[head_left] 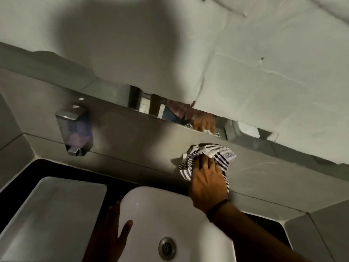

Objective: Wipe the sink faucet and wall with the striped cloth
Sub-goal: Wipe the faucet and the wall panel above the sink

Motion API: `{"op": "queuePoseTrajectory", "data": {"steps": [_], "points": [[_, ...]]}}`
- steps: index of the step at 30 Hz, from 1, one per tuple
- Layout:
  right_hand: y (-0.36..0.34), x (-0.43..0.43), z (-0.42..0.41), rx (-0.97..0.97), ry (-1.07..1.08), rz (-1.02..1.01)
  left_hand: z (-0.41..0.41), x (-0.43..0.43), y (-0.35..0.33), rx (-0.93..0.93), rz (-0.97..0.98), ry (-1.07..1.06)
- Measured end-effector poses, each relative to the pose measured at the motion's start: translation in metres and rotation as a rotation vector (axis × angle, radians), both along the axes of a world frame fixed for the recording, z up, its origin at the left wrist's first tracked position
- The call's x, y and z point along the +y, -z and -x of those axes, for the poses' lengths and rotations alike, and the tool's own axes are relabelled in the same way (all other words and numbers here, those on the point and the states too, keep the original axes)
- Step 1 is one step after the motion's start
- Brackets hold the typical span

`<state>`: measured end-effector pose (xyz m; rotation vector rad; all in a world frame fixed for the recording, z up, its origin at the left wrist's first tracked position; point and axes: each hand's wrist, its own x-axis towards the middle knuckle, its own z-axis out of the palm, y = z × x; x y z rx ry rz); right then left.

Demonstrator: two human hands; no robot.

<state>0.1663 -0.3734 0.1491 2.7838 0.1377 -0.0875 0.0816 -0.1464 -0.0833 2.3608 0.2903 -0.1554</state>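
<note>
My right hand (208,183) presses the bunched black-and-white striped cloth (207,154) flat against the grey tiled wall (143,140) behind the sink, just below the mirror edge. The white sink basin (170,210) lies below, with its metal drain (167,248) near the bottom. My left hand (111,233) hovers over the basin's left rim with its fingers spread and nothing in it. No faucet shows in this view; my right arm crosses over the back right of the basin.
A metal soap dispenser (74,129) with purple liquid hangs on the wall at left. A white rectangular tray or lid (51,214) sits on the dark counter left of the sink. A mirror strip (188,114) above the cloth reflects my hand; white sheeting covers the mirror above.
</note>
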Motion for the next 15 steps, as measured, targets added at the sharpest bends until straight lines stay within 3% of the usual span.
{"op": "queuePoseTrajectory", "data": {"steps": [8,10,12,15], "points": [[-0.003,0.009,-0.036,0.317,-0.319,0.64,0.002,0.002,-0.003,-0.021,-0.01,0.036],[-0.003,0.012,-0.046,0.374,-0.343,0.679,0.003,0.001,0.0,-0.007,0.014,0.043],[-0.003,0.006,-0.056,0.31,-0.374,0.499,0.003,0.001,0.002,-0.005,0.025,0.038],[-0.007,-0.023,-0.06,0.072,-0.503,-0.034,0.001,0.003,0.001,0.017,0.019,0.031]]}}
